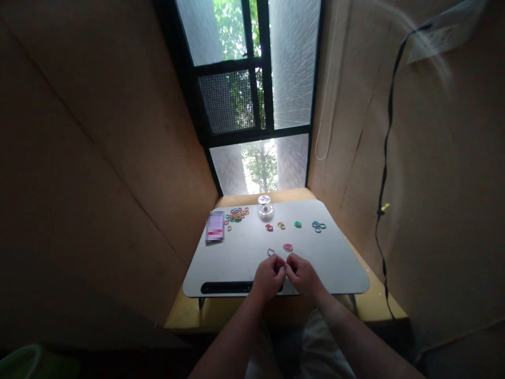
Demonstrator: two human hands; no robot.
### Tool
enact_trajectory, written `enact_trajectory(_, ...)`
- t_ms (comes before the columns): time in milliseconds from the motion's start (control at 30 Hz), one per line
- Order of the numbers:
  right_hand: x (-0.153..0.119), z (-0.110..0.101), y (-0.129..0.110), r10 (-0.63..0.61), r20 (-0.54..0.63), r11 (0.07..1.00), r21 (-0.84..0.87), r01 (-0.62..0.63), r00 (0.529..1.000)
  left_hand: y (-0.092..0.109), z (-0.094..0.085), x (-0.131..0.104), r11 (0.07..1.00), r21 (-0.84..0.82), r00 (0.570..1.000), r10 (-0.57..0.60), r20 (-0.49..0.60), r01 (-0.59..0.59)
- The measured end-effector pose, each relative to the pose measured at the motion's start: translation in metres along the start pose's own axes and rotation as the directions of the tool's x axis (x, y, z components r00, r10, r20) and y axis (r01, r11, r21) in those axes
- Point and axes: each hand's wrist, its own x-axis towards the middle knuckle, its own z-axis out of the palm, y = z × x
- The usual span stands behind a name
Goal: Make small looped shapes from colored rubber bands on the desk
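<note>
Daylight is entering through a window [258, 131] beyond the grip and is falling on a white tabletop [240, 260]. Left hand [270, 276] and right hand [302, 273] are meeting at the near side, bare fingertips bunching together. Each hand appears to be pinching; the view is not showing whether anything is sitting between the fingertips.

A lilac loop [271, 249] is lying just beyond the left fingers; pink loops [288, 247] are lying just beyond the right. Farther out, red loops [269, 228], yellow loops [281, 226], green loops [298, 224] and blue loops [317, 226] are forming a row running rightward. A mixed pile [238, 214] is resting far left of the grip, beside a clear stand [265, 211].

Handling, by judgement: the loops are probably behaving as light, soft, stretchy bands. Fingertips should be taking one rim, avoiding overstretching.
</note>
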Motion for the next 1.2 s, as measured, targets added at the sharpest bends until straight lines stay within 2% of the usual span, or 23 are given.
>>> enact_trajectory(700,0.0029,-0.0066,-0.0016,0.007,0.021,1.000,0.019,-0.008,1.000,0.0006,0.0045,0.0005,0.995,0.096,0.999,-0.013,0.035,0.009)
enact_trajectory(1000,0.0034,-0.0069,-0.0007,0.018,0.030,0.999,0.029,-0.019,0.999,-0.0015,0.0044,0.0064,0.999,0.012,0.999,-0.044,0.027,0.043)
enact_trajectory(1200,0.0025,-0.0063,-0.0006,0.015,0.045,0.999,0.028,-0.016,0.999,-0.0010,0.0034,0.0051,0.999,0.027,0.999,-0.048,0.022,0.048)
